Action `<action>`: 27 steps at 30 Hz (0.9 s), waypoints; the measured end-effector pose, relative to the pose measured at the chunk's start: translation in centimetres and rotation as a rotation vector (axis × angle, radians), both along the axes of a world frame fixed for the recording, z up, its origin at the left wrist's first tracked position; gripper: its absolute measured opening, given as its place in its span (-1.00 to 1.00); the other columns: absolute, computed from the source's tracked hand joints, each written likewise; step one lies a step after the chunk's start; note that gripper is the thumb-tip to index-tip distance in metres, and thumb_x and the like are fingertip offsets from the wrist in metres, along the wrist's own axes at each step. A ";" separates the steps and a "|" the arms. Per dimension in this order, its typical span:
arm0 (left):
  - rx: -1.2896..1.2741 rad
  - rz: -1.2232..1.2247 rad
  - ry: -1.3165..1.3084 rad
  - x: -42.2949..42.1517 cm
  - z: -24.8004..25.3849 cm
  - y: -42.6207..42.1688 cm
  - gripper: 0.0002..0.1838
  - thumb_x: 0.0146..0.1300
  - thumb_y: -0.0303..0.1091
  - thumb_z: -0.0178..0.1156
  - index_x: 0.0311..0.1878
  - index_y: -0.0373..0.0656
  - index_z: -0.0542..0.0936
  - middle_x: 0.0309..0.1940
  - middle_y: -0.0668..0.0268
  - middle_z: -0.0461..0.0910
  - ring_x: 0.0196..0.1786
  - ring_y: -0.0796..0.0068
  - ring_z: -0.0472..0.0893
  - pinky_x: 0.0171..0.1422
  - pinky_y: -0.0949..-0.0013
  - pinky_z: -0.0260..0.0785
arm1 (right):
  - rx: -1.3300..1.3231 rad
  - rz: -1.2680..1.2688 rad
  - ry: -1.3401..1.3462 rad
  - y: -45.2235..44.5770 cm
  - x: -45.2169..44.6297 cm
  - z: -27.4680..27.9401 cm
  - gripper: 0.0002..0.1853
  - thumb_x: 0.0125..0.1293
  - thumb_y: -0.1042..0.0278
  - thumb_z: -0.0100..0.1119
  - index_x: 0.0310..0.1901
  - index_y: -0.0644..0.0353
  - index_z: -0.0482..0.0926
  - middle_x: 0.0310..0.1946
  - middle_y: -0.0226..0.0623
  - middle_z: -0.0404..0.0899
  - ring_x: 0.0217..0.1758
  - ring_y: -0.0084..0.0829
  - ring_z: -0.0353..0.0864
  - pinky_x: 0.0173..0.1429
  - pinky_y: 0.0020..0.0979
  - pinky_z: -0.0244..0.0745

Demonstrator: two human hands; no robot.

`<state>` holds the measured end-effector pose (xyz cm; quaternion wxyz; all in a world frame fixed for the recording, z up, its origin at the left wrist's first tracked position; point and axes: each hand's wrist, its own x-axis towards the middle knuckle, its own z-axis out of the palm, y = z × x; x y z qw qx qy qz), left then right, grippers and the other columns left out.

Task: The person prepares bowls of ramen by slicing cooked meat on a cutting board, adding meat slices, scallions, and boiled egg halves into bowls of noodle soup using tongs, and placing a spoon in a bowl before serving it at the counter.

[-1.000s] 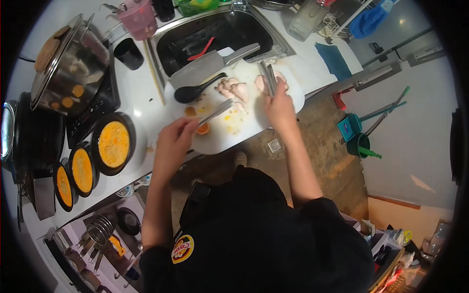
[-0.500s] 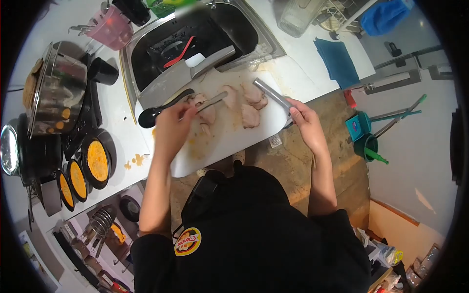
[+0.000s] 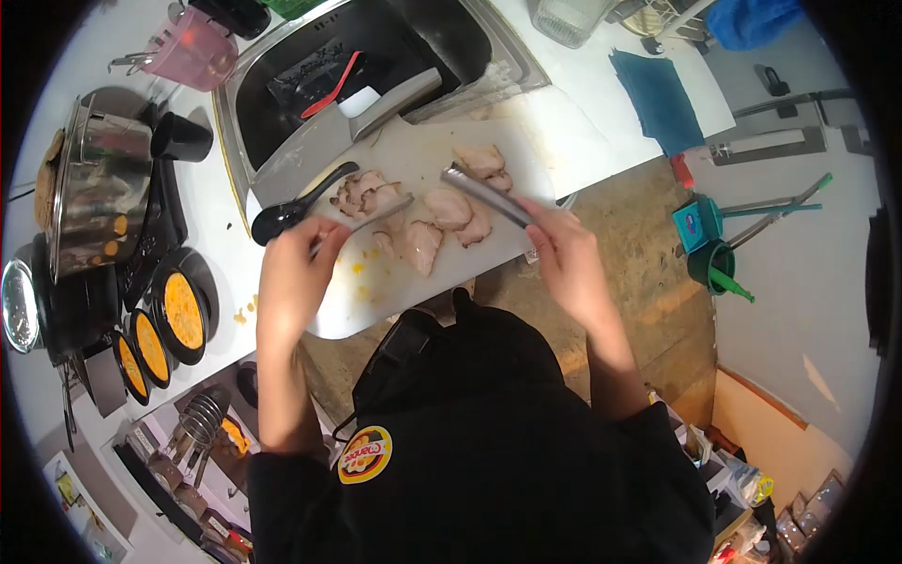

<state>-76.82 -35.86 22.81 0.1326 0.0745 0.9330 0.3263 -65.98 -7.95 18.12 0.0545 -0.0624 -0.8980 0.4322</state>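
Observation:
My left hand (image 3: 299, 266) grips a thin metal utensil (image 3: 380, 211), its flat end beside a small pile of browned meat pieces (image 3: 362, 194). My right hand (image 3: 566, 252) is closed on metal tongs (image 3: 487, 195), whose tips are over the white cutting board (image 3: 366, 310), close to several pale meat pieces (image 3: 447, 209). A black ladle (image 3: 278, 220) lies at the board's left side, near my left hand. Across the board's far edge rests a cleaver (image 3: 310, 146) with a grey handle. Orange bits and stains mark the board's near left part.
Beyond the board is a sink (image 3: 376, 47) with a red utensil (image 3: 334, 89). Three black bowls of orange food (image 3: 182, 310) stand at left, near a large steel pot (image 3: 103, 197). A blue cloth (image 3: 658, 99) lies on the right counter.
The view has shifted. The tongs have moved from the board's right side toward its middle. The pale meat pieces are more spread out, and the left utensil has moved to the browned pile.

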 end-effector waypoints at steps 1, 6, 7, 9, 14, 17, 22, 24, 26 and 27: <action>-0.018 -0.026 -0.089 -1.0 -0.5 0.1 -0.77 0.31 -0.30 0.23 -0.21 -0.31 0.67 -0.64 0.20 0.50 -0.58 0.57 0.40 -0.42 0.40 0.29 | 0.011 -0.051 0.040 0.1 0.0 0.2 -0.67 0.30 0.54 0.09 0.10 0.21 0.58 -0.24 0.04 0.60 -0.17 0.03 0.54 -0.04 -0.16 0.46; 0.069 -0.105 -0.250 -2.9 -3.0 0.4 -0.72 0.29 -0.25 0.23 -0.18 -0.32 0.67 -0.64 0.23 0.49 -0.57 0.55 0.40 -0.41 0.40 0.27 | -0.047 -0.085 -0.129 1.1 1.5 0.8 -0.70 0.35 0.49 0.06 0.09 0.24 0.58 -0.17 0.08 0.61 -0.15 0.05 0.58 0.01 -0.18 0.48; 0.072 -0.104 -0.251 -2.7 -3.4 0.7 -0.72 0.29 -0.25 0.23 -0.18 -0.32 0.67 -0.64 0.23 0.49 -0.57 0.55 0.40 -0.41 0.40 0.27 | -0.054 -0.061 -0.183 1.0 1.7 0.7 -0.71 0.36 0.48 0.05 0.09 0.25 0.58 -0.16 0.09 0.61 -0.15 0.05 0.59 0.02 -0.19 0.49; 0.109 -0.090 -0.156 -2.3 -3.7 1.0 -0.77 0.33 -0.31 0.21 -0.24 -0.35 0.65 -0.59 0.48 0.45 -0.49 0.72 0.36 -0.41 0.50 0.20 | -0.043 -0.075 -0.151 0.3 1.7 0.5 -0.70 0.36 0.47 0.05 0.10 0.24 0.57 -0.19 0.07 0.61 -0.16 0.03 0.59 0.00 -0.20 0.49; 0.217 -0.013 -0.046 0.5 -2.0 -2.0 -0.82 0.31 -0.37 0.22 -0.26 -0.33 0.64 -0.62 0.46 0.45 -0.53 0.70 0.35 -0.44 0.50 0.19 | -0.060 -0.109 -0.095 0.0 2.5 0.6 -0.70 0.39 0.45 0.04 0.12 0.20 0.57 -0.24 0.05 0.62 -0.19 0.01 0.60 -0.03 -0.20 0.48; 0.290 0.048 -0.199 2.5 -1.2 -3.0 -0.83 0.31 -0.38 0.24 -0.30 -0.32 0.64 -0.65 0.46 0.43 -0.57 0.70 0.32 -0.48 0.49 0.15 | -0.153 -0.125 -0.173 0.3 3.4 1.2 -0.70 0.40 0.43 0.04 0.12 0.20 0.57 -0.25 0.04 0.62 -0.21 -0.04 0.61 -0.06 -0.22 0.47; 0.050 -0.252 -0.073 0.6 -0.7 -2.8 -0.85 0.26 -0.36 0.26 -0.28 -0.26 0.65 -0.63 0.30 0.52 -0.57 0.54 0.46 -0.43 0.43 0.26 | -0.135 0.006 -0.211 0.8 4.2 2.2 -0.69 0.40 0.43 0.06 0.13 0.20 0.58 -0.30 -0.05 0.59 -0.28 -0.20 0.53 -0.10 -0.30 0.43; -0.139 -0.368 0.051 -1.5 0.3 -1.4 -0.86 0.20 -0.33 0.28 -0.26 -0.19 0.66 -0.53 0.11 0.59 -0.49 0.28 0.57 -0.33 0.33 0.36 | -0.077 0.076 -0.143 0.6 4.5 2.0 -0.69 0.40 0.44 0.06 0.13 0.20 0.58 -0.36 -0.12 0.56 -0.34 -0.30 0.46 -0.14 -0.36 0.39; -0.119 -0.450 0.115 -2.8 0.5 -0.2 -0.85 0.21 -0.30 0.27 -0.26 -0.16 0.67 -0.51 0.12 0.61 -0.47 0.22 0.59 -0.33 0.30 0.37 | 0.043 0.145 -0.087 0.2 4.6 2.1 -0.68 0.36 0.46 0.09 0.12 0.19 0.58 -0.40 -0.12 0.51 -0.32 -0.21 0.43 -0.12 -0.30 0.38; -0.107 -0.533 0.181 -3.2 0.5 0.3 -0.85 0.22 -0.28 0.27 -0.26 -0.14 0.67 -0.49 0.13 0.63 -0.45 0.16 0.60 -0.33 0.27 0.38 | 0.047 0.145 -0.088 0.0 4.7 2.1 -0.68 0.36 0.46 0.09 0.12 0.19 0.58 -0.40 -0.12 0.51 -0.32 -0.21 0.43 -0.12 -0.30 0.38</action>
